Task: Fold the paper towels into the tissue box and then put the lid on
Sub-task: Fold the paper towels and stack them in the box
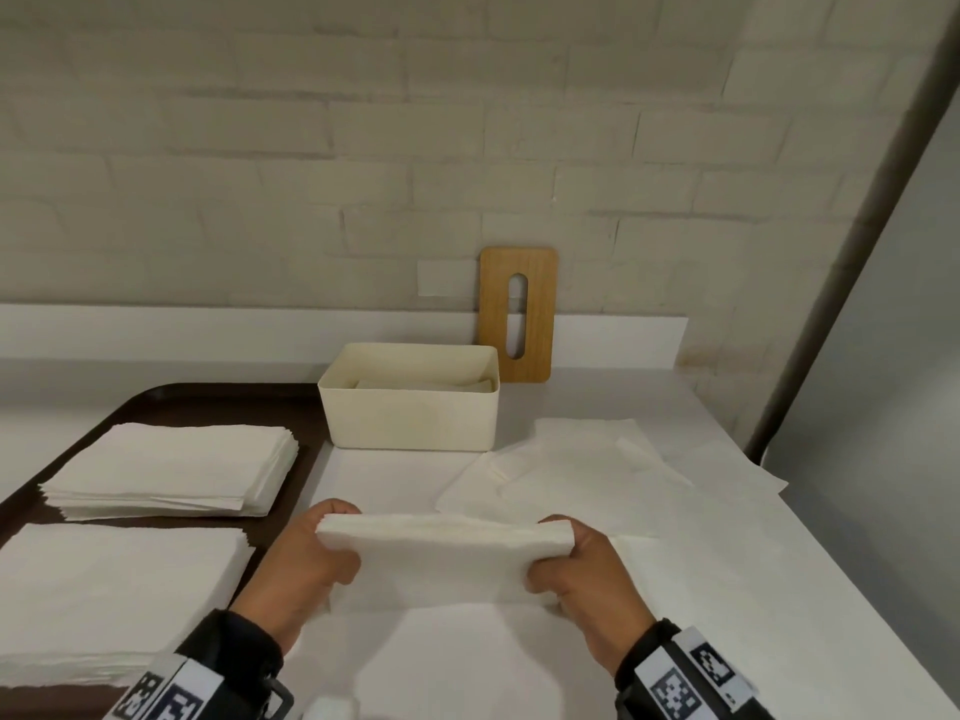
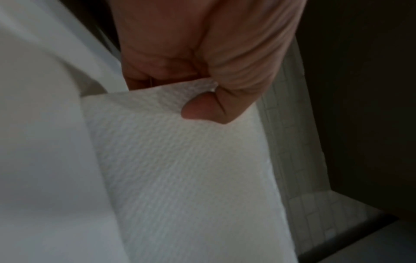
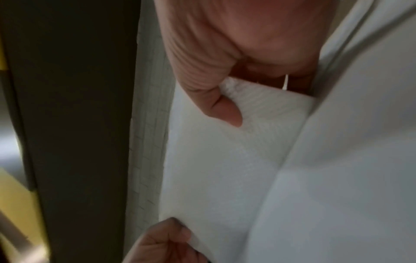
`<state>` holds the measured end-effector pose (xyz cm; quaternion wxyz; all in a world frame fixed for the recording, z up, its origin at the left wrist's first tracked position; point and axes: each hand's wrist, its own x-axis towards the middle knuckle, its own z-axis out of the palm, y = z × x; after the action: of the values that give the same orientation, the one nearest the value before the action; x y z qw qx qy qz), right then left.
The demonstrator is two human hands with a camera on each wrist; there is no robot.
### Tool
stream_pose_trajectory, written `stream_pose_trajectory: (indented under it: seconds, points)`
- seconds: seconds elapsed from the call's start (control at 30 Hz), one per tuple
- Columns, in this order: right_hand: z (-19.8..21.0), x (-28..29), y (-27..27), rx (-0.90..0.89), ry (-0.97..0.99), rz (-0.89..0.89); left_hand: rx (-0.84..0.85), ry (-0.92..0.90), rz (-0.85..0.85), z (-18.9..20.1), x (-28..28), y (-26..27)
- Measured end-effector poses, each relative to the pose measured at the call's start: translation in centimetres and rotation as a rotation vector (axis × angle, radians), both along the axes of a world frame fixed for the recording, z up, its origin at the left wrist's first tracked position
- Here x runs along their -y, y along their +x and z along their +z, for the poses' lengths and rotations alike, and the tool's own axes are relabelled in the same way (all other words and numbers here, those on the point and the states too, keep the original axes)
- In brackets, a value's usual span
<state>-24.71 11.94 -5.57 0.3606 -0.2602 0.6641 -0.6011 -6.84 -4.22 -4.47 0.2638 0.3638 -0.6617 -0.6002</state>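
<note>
A folded white paper towel [image 1: 441, 558] is held up just above the white counter, in front of me. My left hand [image 1: 322, 553] pinches its left end and my right hand [image 1: 566, 563] pinches its right end. In the left wrist view the thumb [image 2: 202, 110] presses on the embossed paper towel [image 2: 191, 178]. The right wrist view shows the right thumb [image 3: 225, 110] on the same paper towel [image 3: 220, 169]. The cream tissue box [image 1: 410, 407] stands open behind it, with folded towels inside. Its wooden lid [image 1: 517, 314], with an oval slot, leans upright against the wall.
A dark tray [image 1: 156, 402] at the left carries two stacks of flat paper towels [image 1: 171, 470]. Loose unfolded sheets [image 1: 587, 470] lie on the counter to the right of the box. The counter's edge runs diagonally at the right.
</note>
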Motion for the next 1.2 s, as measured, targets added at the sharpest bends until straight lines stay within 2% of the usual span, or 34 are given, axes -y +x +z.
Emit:
stream_pose_trajectory:
  seconds: [0.1, 0.23, 0.43, 0.5, 0.63, 0.8, 0.87, 0.93, 1.0, 1.07, 1.2]
  points:
    - [0.9, 0.1, -0.4, -0.031, -0.055, 0.019, -0.006, -0.054, -0.009, 0.8, 0.4, 0.2]
    - [1.6, 0.3, -0.4, -0.062, -0.140, 0.002, -0.066, -0.036, 0.010, 1.3, 0.5, 0.2]
    - [-1.0, 0.0, 0.1, 0.024, -0.042, 0.005, 0.116, 0.052, -0.083, -0.9, 0.1, 0.4]
    - [-0.4, -0.1, -0.2, 0.004, -0.062, -0.003, 0.118, 0.076, -0.051, -0.6, 0.0, 0.5]
    - [3.2, -0.4, -1.6, -0.197, -0.116, 0.052, 0.131, -0.149, -0.081, 2.8, -0.2, 0.6]
    - [8.1, 0.1, -1.0, -0.377, -0.100, 0.313, -0.072, -0.410, -0.156, 8.1, -1.5, -0.5]
    - [8.7, 0.8, 0.4, -0.390, -0.145, 0.362, -0.204, -0.388, -0.161, 9.0, -2.4, -1.3]
    - [8.9, 1.4, 1.6, -0.399, -0.229, 0.330, -0.363, -0.342, -0.119, 9.2, -3.1, -2.0]
    - [8.7, 2.0, 2.3, -0.342, -0.337, 0.251, -0.480, -0.332, -0.054, 8.8, -3.6, -2.3]
    - [8.1, 2.3, 2.7, -0.251, -0.422, 0.195, -0.526, -0.286, -0.022, 7.4, -3.6, -2.4]
    - [5.5, 2.8, 2.9, -0.144, -0.412, 0.122, -0.402, -0.124, -0.033, 3.0, -3.3, -2.6]
